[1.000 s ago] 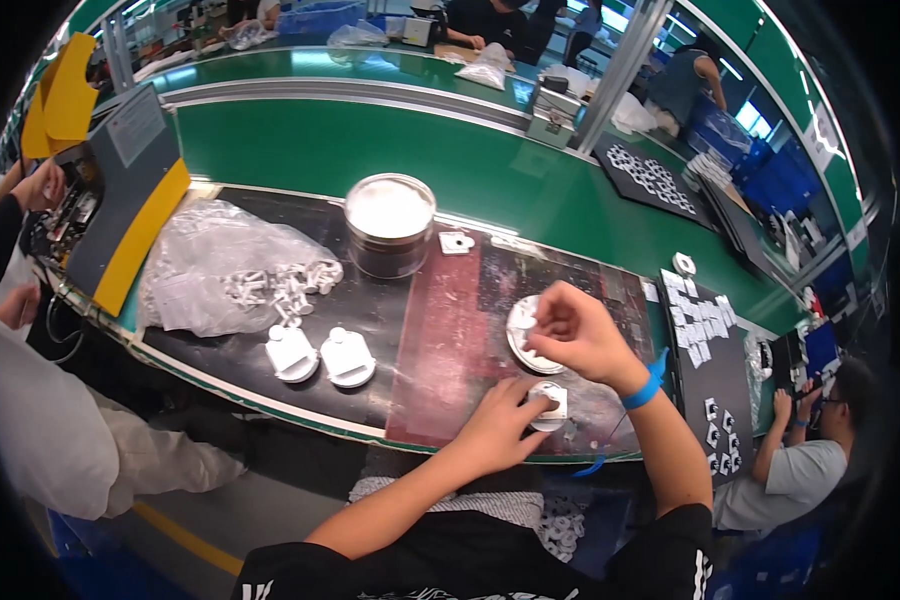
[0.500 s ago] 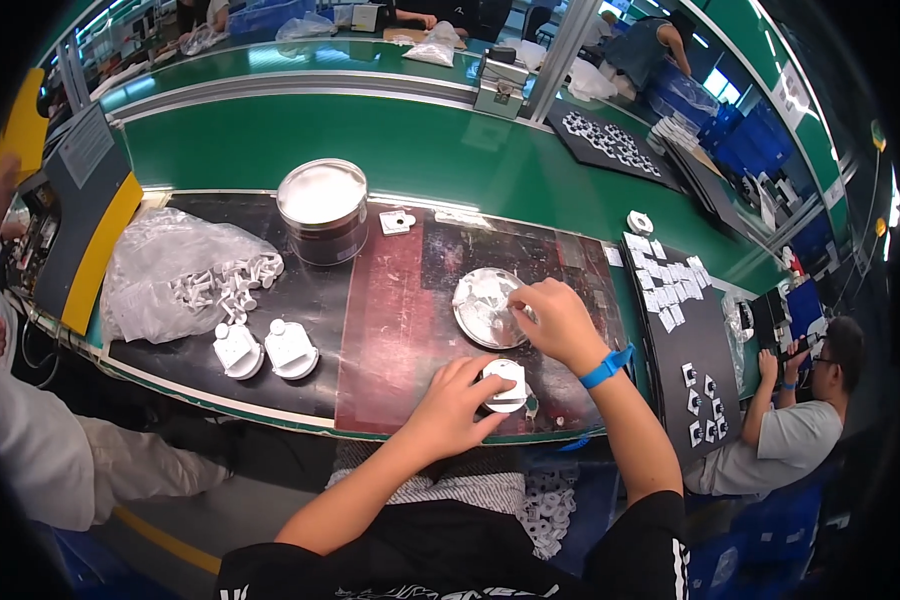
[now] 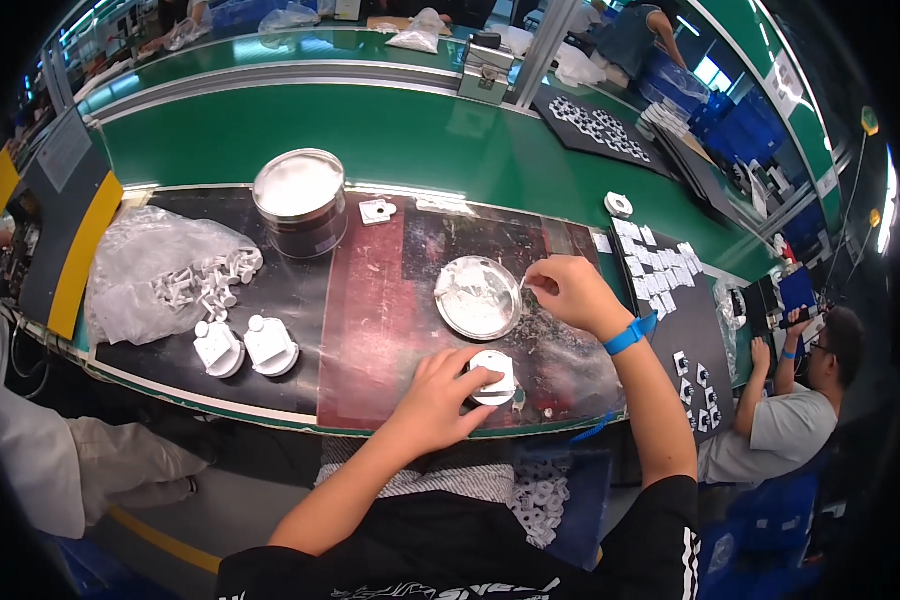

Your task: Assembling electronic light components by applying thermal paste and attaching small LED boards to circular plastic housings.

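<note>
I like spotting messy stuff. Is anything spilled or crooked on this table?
Nothing looks spilled or broken. Small white parts lie in a loose heap on a crumpled clear bag, and one white piece sits alone near the metal tin.

Shallow dish (image 3: 478, 297) centre on mat (image 3: 370, 320); lidded tin (image 3: 300, 202) behind-left; parts bag (image 3: 155, 270) far left.

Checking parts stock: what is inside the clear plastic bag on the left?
The clear plastic bag holds small white plastic parts, spilling from its open end. Crumpled film hides the rest.

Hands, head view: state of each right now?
Left hand: closed on the white round part.
Right hand: fingertips pinched beside the shallow metal dish; contents cannot be told.
</note>
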